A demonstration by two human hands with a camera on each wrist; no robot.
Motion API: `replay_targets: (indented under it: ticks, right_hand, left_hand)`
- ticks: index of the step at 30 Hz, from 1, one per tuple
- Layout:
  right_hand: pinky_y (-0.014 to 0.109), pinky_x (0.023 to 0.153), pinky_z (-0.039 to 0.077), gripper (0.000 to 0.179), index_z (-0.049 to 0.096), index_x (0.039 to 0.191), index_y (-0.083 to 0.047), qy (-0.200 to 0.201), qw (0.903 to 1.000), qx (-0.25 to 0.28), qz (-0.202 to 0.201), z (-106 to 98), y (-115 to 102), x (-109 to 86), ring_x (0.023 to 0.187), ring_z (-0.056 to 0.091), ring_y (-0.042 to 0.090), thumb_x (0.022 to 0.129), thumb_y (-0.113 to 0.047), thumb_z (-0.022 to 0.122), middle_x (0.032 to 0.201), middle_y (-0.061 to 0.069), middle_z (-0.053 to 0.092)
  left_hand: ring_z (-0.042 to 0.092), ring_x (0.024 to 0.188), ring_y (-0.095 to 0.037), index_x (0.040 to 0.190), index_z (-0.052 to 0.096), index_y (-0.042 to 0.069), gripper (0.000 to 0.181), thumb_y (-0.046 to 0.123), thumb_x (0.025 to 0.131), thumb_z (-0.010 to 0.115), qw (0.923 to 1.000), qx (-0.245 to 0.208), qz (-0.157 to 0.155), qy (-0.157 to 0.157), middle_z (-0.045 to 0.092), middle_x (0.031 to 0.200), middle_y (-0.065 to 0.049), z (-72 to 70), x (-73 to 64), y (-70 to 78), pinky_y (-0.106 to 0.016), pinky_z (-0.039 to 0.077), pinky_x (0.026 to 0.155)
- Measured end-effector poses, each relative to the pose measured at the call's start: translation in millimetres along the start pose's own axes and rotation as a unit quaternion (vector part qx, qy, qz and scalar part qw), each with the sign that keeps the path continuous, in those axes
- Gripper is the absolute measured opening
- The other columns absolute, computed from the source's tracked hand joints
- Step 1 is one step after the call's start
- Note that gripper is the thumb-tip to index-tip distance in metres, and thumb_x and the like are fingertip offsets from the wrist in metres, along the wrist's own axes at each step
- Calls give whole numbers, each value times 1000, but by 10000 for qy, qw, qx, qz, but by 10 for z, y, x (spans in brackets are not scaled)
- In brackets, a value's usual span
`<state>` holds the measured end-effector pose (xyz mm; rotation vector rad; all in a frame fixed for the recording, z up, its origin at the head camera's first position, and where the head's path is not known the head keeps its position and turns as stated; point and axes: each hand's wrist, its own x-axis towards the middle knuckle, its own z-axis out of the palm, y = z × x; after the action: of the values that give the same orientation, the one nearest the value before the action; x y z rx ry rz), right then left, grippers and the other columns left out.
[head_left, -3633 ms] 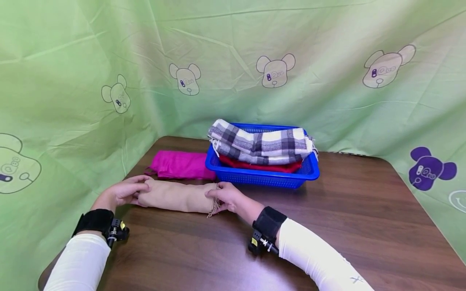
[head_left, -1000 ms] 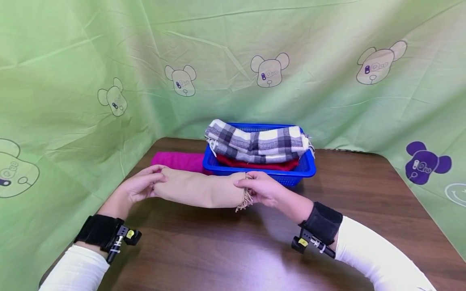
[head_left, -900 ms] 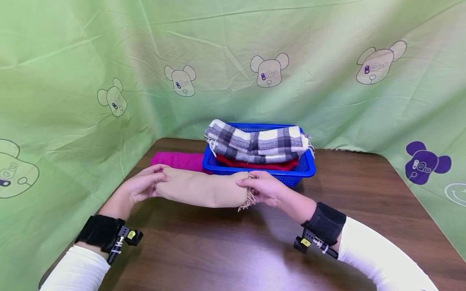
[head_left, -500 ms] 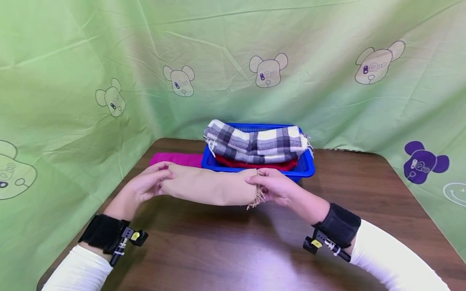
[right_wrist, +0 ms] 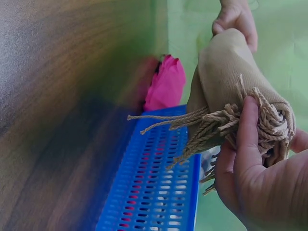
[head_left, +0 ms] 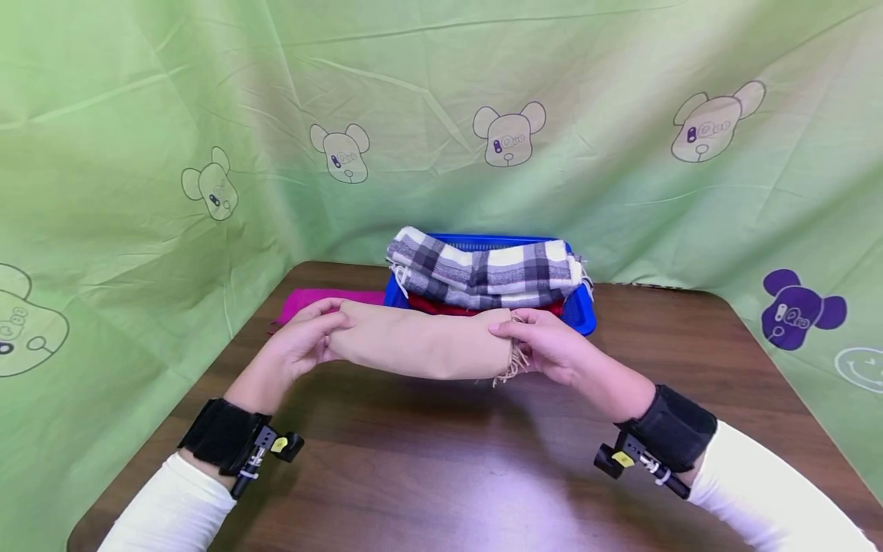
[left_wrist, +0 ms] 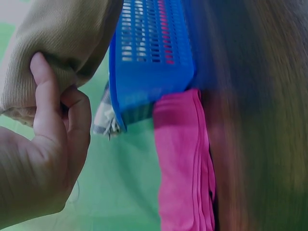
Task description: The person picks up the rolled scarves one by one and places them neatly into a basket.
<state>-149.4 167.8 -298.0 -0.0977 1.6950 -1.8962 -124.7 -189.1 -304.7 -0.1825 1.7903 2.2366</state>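
A folded beige scarf [head_left: 428,343] with a twisted fringe at its right end hangs above the table, sagging slightly in the middle. My left hand [head_left: 303,337] grips its plain end. At the fringed end my right hand [head_left: 552,346] holds it, thumb on top; the right wrist view shows the braided fringe [right_wrist: 231,120] between the fingers. Behind the scarf stands a blue plastic basket [head_left: 582,314], its front mostly hidden in the head view. Inside the basket a folded plaid scarf [head_left: 483,272] lies over a red cloth [head_left: 428,305].
Left of the basket lies a folded magenta cloth [head_left: 310,300], partly covered by my left hand in the head view; its layered edge [left_wrist: 197,183] shows in the left wrist view. The brown wooden table [head_left: 428,475] is backed by a green printed curtain [head_left: 607,176].
The beige scarf, lying on the table in the earliest frame, is now lifted in both hands. Over the last second it has moved right and a little up, now in front of the basket.
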Motion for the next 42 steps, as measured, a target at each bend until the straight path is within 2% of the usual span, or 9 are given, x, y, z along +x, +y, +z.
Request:
replay_targets:
  ticks: [6,10,14,19,27,31,35,42]
  right_hand:
    - [34,66,58,4,64,98,-10,33,9998,220,-16,-76,-22,-45,74,69,15,95,-12,61,82,4,71]
    - [34,66,59,4,64,97,-12,93,9995,304,-84,-131,-64,-80,73,69,14,95,-12,61,81,3,71]
    - [33,68,58,7,65,96,-14,163,9991,348,-186,-189,-119,-113,72,68,13,97,-11,58,81,1,71]
    - [30,66,58,10,67,94,-14,230,9987,321,-321,-231,-207,-130,70,68,12,97,-12,57,81,1,70]
    - [26,63,57,12,68,92,-16,447,9977,273,-421,-302,-370,-122,70,67,11,98,-14,58,81,0,71]
    - [27,64,57,12,69,90,-17,565,9974,210,-384,-345,-436,-104,71,67,12,97,-16,60,82,0,70]
    - [28,65,58,11,69,91,-18,654,9969,158,-416,-410,-494,-68,72,67,13,97,-16,60,84,0,70]
    - [25,63,56,14,71,88,-20,884,9948,66,-493,-566,-572,57,68,66,12,97,-18,61,81,-2,70]
  left_hand:
    - [65,75,-13,118,49,9,29,1,91,57,9997,-77,36,223,57,100,-4,133,34,-9,-31,59,65]
    - [65,75,-12,124,47,7,35,2,91,57,9993,-163,48,340,57,101,-4,215,65,-20,-31,59,65]
    - [65,75,-12,129,44,5,40,3,91,58,9992,-219,86,335,56,107,-6,289,107,-18,-31,59,66]
    - [64,75,-11,124,44,6,36,4,92,58,9990,-253,174,332,50,114,-9,345,157,23,-31,59,65]
    - [65,73,-13,119,47,9,29,4,93,58,9985,-471,209,204,57,103,-4,428,215,104,-30,59,67]
    - [66,70,-14,117,49,9,27,2,92,57,9982,-513,194,254,60,100,-4,481,270,171,-30,59,62]
    - [66,70,-14,122,48,9,32,3,92,58,9982,-493,191,293,60,103,-5,542,349,236,-29,59,60]
    - [64,76,-14,138,40,7,50,3,92,58,9977,-590,80,331,55,113,-8,665,527,264,-30,59,62]
